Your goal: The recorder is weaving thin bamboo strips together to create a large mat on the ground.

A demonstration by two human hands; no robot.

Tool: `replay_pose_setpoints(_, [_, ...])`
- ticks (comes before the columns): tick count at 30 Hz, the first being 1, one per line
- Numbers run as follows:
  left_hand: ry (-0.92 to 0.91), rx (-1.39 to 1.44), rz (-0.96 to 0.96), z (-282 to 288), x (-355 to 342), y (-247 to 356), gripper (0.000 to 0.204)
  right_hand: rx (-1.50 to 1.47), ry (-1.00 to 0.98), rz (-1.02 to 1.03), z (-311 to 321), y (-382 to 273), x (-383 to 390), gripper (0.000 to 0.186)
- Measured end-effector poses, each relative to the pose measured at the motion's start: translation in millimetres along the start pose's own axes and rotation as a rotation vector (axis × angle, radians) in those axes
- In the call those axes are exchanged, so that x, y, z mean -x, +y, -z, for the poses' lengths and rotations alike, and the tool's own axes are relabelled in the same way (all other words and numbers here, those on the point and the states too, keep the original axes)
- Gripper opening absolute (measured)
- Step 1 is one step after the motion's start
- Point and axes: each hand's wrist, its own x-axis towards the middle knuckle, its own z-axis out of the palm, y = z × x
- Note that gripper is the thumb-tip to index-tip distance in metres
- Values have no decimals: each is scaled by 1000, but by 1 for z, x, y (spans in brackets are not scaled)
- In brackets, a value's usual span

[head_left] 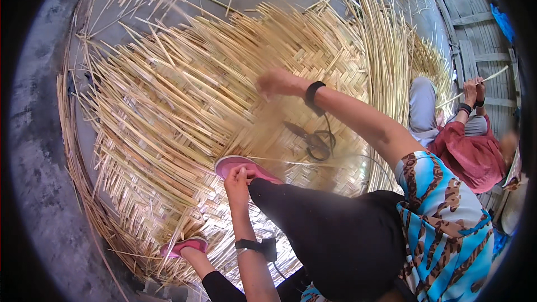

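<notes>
A large woven mat of split straw-coloured strips (291, 98) lies beneath me, with long loose ends fanning out to the left and far side. My left hand (238, 182) is beside the toe of a pink shoe (232, 163), its thumb and fingers pinched together; what they hold, if anything, is too small to make out. Over the middle of the mat, my right hand (277, 83) is smeared by motion, so its fingers cannot be read. A pair of dark-handled scissors (318, 146) rests on the weave below my right forearm.
A thick bundle of long strips (386, 56) runs along the mat's right side. Further right sits a person in a red top (470, 154), gripping a pale strip (495, 74) near a slatted wooden frame (475, 19). Grey concrete (39, 134) borders the left.
</notes>
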Motion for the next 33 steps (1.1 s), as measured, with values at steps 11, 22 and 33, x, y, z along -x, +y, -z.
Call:
replay_pose_setpoints(11, [4,-4,47,1,4,1,23,-356,31,-111,-5,9,14,9])
replay_pose_setpoints(22, [12,12,52,1,1,0,22,1,254,-70,-19,10,27,3])
replay_pose_setpoints(33, [-4,12,61,4,-4,-4,24,109,135,-93,-28,-3,18,5])
